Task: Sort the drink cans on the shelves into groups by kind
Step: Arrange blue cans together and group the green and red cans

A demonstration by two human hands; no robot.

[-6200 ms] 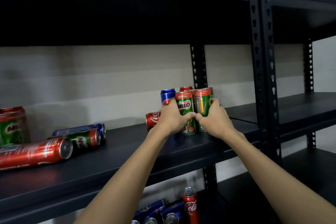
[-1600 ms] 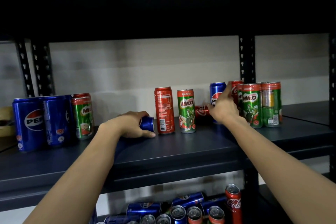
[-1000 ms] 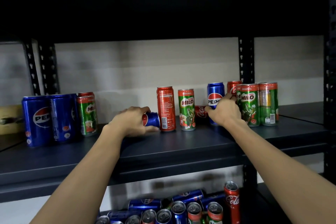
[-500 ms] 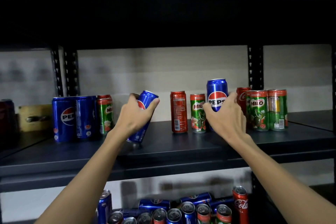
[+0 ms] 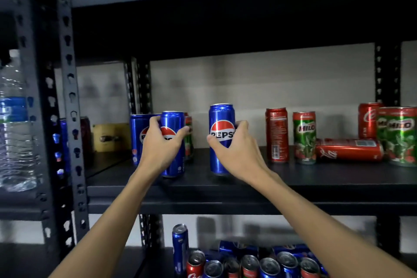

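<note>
Pepsi cans (image 5: 221,133) (upright) in both fists

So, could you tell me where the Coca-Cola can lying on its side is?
Right of centre on the middle shelf, the toppled Coca-Cola can lies between two upright Milo cans.

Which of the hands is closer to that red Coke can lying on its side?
Right. The right hand grips a Pepsi can just left of the lying Coke can; the left hand holds another Pepsi can farther left.
</note>
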